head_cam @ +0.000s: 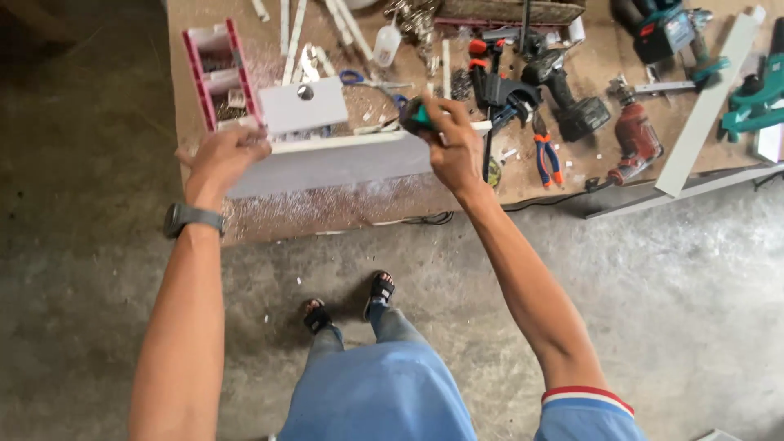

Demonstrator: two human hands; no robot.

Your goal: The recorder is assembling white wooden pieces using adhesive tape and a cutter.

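Seen from above, standing at a workbench (245, 220). Left hand (222, 159), watch (189, 218) on the wrist, clenched around the left end of a long white board (343, 159) lying along the near edge of the bench. Right hand (453, 147) at the board's right end, fingers grasping a small green-and-black tool (418, 116) held against the board's top edge. Behind the board, a small white panel (304, 106) with a round hole, beside a pink compartment box (216, 73). To the right, a black clamp (498, 90), orange-handled pliers (547, 159), a dark drill (572, 102) and a red power tool (633, 139). White dust scattered on the bench below the board.
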